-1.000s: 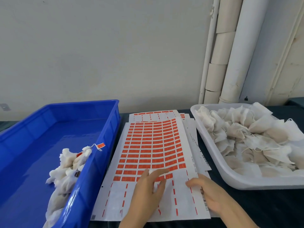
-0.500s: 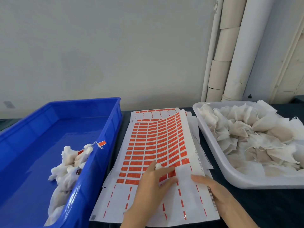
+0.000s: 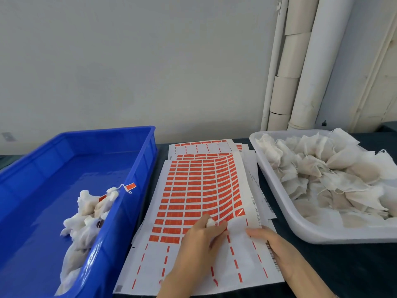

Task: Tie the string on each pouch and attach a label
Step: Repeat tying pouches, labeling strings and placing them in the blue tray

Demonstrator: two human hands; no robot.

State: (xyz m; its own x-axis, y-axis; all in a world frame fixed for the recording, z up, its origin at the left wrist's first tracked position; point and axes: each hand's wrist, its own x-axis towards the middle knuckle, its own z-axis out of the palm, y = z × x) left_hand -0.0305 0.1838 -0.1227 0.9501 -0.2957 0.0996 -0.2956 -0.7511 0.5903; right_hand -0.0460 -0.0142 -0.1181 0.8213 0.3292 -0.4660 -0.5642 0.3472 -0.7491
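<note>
Head view: left hand (image 3: 199,244) is gripping a white pouch (image 3: 211,222), only its top showing past the fingers, and is resting at 6 o'clock on the label sheet (image 3: 193,190). Right hand (image 3: 277,250), fingers straight, is pressing the sheet's curling 5 o'clock edge. Blue bin (image 3: 129,211) at 9 o'clock is holding labelled pouches (image 3: 86,211); white tray (image 3: 322,237) at 3 o'clock is holding heaped pouches (image 3: 333,173).

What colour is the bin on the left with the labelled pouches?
The bin is blue, head view.
</note>
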